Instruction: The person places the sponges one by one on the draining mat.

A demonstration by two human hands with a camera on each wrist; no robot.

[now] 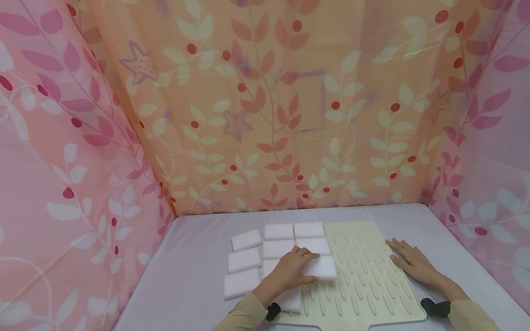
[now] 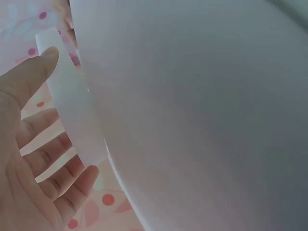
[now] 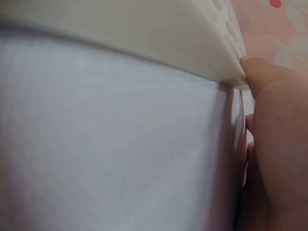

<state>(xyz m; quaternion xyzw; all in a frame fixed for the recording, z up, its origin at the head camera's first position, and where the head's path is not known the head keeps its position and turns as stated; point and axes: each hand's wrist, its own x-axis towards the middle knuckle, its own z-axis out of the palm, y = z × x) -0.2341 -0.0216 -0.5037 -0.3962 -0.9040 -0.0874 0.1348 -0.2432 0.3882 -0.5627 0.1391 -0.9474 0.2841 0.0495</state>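
Observation:
A cream ridged mat (image 1: 364, 276) lies on the table, with several white sponge blocks (image 1: 246, 240) in rows to its left. My left hand (image 1: 295, 267) lies over one white block (image 1: 325, 267) that overlaps the mat's left edge. In the left wrist view the thumb and fingers (image 2: 29, 159) span this block (image 2: 72, 110) and hold it by its ends. My right hand (image 1: 410, 259) rests flat with straight fingers on the mat's right edge. Up close, its thumb (image 3: 276, 144) touches the mat's rim (image 3: 144, 38).
The table wears a pale lilac cloth (image 1: 198, 276). Pink and orange leaf-print curtains (image 1: 269, 115) close it in at the back and on both sides. Bare cloth shows left of the blocks and right of the mat.

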